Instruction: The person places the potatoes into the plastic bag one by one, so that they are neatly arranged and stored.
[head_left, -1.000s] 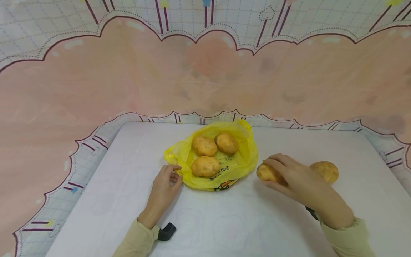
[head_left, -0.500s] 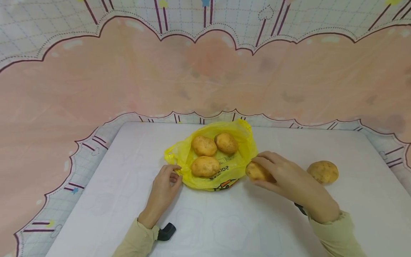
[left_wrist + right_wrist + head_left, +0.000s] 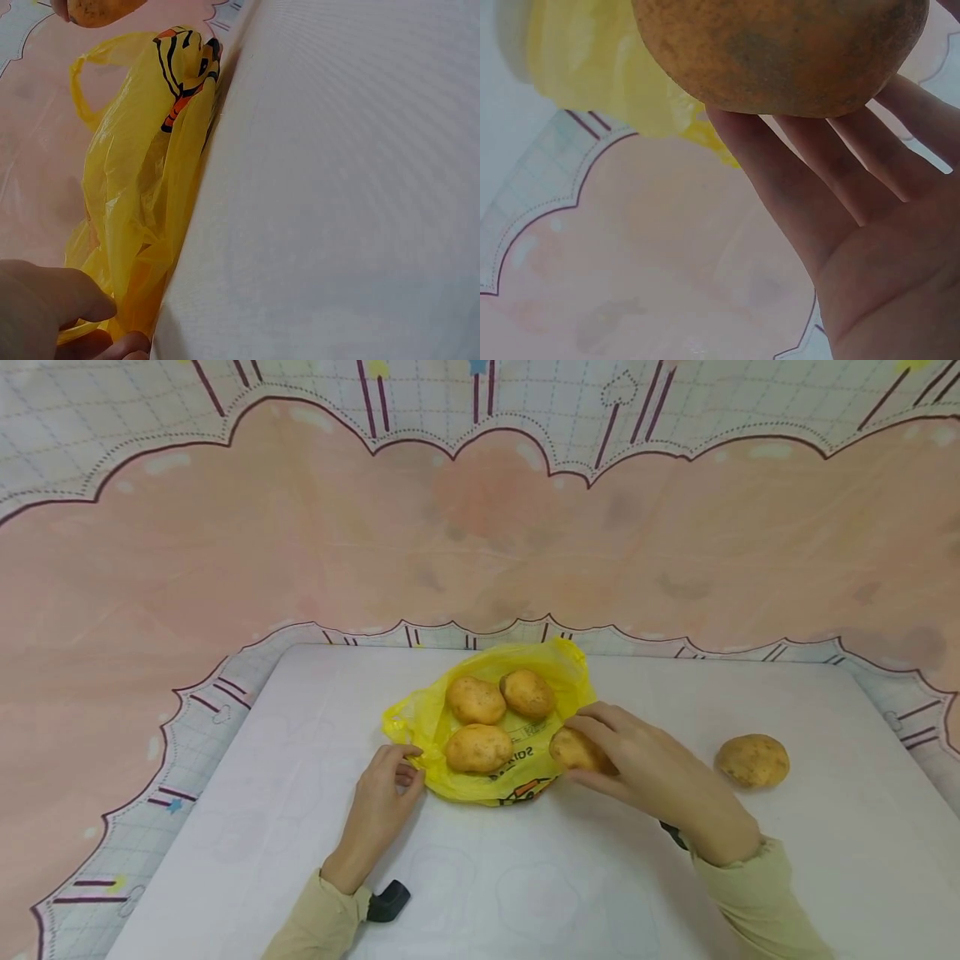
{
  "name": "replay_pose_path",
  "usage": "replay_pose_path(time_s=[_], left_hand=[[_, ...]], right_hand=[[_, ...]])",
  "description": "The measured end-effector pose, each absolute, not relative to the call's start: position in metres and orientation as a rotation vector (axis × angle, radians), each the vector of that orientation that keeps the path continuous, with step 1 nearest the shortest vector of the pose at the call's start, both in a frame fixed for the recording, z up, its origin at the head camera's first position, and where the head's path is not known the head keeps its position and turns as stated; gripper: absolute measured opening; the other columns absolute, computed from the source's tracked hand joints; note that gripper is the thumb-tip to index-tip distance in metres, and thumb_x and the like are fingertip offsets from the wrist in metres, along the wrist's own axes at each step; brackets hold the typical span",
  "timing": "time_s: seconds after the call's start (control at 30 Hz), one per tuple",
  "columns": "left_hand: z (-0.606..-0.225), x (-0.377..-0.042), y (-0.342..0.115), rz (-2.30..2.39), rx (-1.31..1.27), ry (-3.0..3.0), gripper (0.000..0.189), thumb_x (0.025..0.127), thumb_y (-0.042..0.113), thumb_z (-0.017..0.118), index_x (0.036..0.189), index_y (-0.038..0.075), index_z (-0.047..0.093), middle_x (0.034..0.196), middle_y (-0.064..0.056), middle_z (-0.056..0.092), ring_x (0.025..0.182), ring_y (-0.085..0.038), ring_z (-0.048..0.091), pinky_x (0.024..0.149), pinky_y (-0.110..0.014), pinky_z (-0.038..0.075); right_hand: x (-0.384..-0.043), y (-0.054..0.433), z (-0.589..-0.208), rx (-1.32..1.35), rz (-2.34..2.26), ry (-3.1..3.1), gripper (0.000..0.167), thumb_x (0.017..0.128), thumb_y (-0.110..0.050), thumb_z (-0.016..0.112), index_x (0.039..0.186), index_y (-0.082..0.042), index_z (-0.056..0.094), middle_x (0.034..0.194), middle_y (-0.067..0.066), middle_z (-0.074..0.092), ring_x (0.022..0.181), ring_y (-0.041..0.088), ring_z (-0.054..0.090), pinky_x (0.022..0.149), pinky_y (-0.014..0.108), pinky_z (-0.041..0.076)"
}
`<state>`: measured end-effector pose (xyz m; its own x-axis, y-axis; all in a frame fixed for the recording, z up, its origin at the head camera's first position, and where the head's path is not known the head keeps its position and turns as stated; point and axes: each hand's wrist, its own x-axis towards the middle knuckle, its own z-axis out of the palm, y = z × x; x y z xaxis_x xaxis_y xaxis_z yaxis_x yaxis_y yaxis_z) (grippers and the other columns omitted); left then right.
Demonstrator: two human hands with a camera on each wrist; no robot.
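White tabletop, peach backdrop behind — maroon scalloped outline, pale grid border

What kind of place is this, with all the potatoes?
Probably an indoor tabletop spot set up for filming, but I can't be sure: there's a white table, a printed backdrop behind it, and three potatoes in a yellow bag.

A broad white desk carries the things, its far edge running nearly level and its left side slanting outward toward the viewer; faint pale outlines show in its smooth surface; a yellow plastic bag lies toward the far edge, a little left of the middle – mouth spread open, black and orange print along its near side; a single potato lies directly on the right half, well apart from the bag.
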<state>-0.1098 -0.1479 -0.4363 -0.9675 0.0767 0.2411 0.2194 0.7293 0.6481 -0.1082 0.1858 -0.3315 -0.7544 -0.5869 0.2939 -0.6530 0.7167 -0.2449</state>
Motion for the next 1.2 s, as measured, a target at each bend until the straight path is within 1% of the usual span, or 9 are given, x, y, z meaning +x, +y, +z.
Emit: replay_pose_path(time_s=[0.3, 0.43, 0.67, 0.87, 1.1, 1.2], left_hand=[[-0.436, -0.110, -0.148, -1.061, -0.244, -2.734, 0.028, 0.087, 0.000, 0.071, 0.114, 0.004, 0.063, 0.105, -0.007, 0.060, 0.083, -0.014, 0.064, 0.072, -0.029, 0.058], [-0.436, -0.110, -0.148, -1.063, -0.247, -2.736, 0.028, 0.087, 0.000, 0.071, 0.114, 0.004, 0.063, 0.105, -0.007, 0.060, 0.084, -0.015, 0.065, 0.073, -0.030, 0.058], [-0.436, -0.110, -0.149, -1.060, -0.232, -2.746, 0.028, 0.088, 0.001, 0.070, 0.114, 0.005, 0.063, 0.104, -0.007, 0.059, 0.085, -0.016, 0.065, 0.073, -0.031, 0.058], [-0.435, -0.110, -0.148, -1.051, -0.241, -2.745, 0.028, 0.088, 0.002, 0.070, 0.114, 0.004, 0.063, 0.104, -0.007, 0.059, 0.084, -0.015, 0.065, 0.073, -0.031, 0.057], [-0.435, -0.110, -0.148, -1.050, -0.249, -2.742, 0.028, 0.088, 0.001, 0.071, 0.114, 0.005, 0.063, 0.104, -0.007, 0.059, 0.083, -0.015, 0.065, 0.073, -0.031, 0.057], [-0.436, -0.110, -0.148, -1.053, -0.246, -2.746, 0.028, 0.088, 0.001, 0.071, 0.114, 0.005, 0.063, 0.105, -0.007, 0.059, 0.084, -0.016, 0.065, 0.073, -0.031, 0.057]], right_hand=[[-0.118, 0.173, -0.332, 0.999, 0.504, -2.676, 0.052, 0.085, -0.036, 0.078, 0.123, -0.005, 0.064, 0.117, 0.008, 0.062, 0.098, 0.019, 0.062, 0.081, 0.036, 0.057], [-0.123, 0.169, -0.333, 0.986, 0.513, -2.663, 0.053, 0.085, -0.037, 0.078, 0.125, -0.005, 0.064, 0.117, 0.008, 0.062, 0.098, 0.020, 0.062, 0.081, 0.036, 0.057], [-0.129, 0.161, -0.337, 0.939, 0.513, -2.663, 0.054, 0.085, -0.038, 0.077, 0.124, -0.002, 0.064, 0.118, 0.012, 0.063, 0.103, 0.026, 0.064, 0.086, 0.041, 0.057], [-0.135, 0.156, -0.341, 0.944, 0.548, -2.664, 0.052, 0.087, -0.037, 0.076, 0.124, -0.003, 0.063, 0.118, 0.012, 0.062, 0.101, 0.025, 0.063, 0.086, 0.039, 0.057], [-0.141, 0.151, -0.345, 0.949, 0.572, -2.645, 0.051, 0.087, -0.034, 0.077, 0.124, -0.002, 0.062, 0.114, 0.011, 0.061, 0.092, 0.020, 0.060, 0.079, 0.034, 0.056], [-0.144, 0.148, -0.347, 0.940, 0.571, -2.639, 0.052, 0.088, -0.036, 0.075, 0.125, -0.002, 0.061, 0.115, 0.011, 0.061, 0.092, 0.020, 0.060, 0.079, 0.034, 0.056]])
